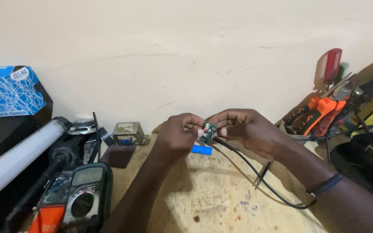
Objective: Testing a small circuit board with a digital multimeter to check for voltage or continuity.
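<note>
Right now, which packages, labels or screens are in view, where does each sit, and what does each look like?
Cardboard box: far left against the wall, on a dark case; rectangular, blue with white scribble pattern and white oval patches.
Multimeter: bottom left on the wooden bench; dark green body, black dial.
Multimeter screen: on the meter's top; small grey rectangle.

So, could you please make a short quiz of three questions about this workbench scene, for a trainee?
1. True or false: both hands hold the small green circuit board.
2. What leaves the board? A) black cable B) red ribbon C) metal chain
3. Which device lies at the bench's lower left?

Key:
1. True: left hand and right hand pinch it.
2. A, the black cable.
3. The multimeter.
</note>
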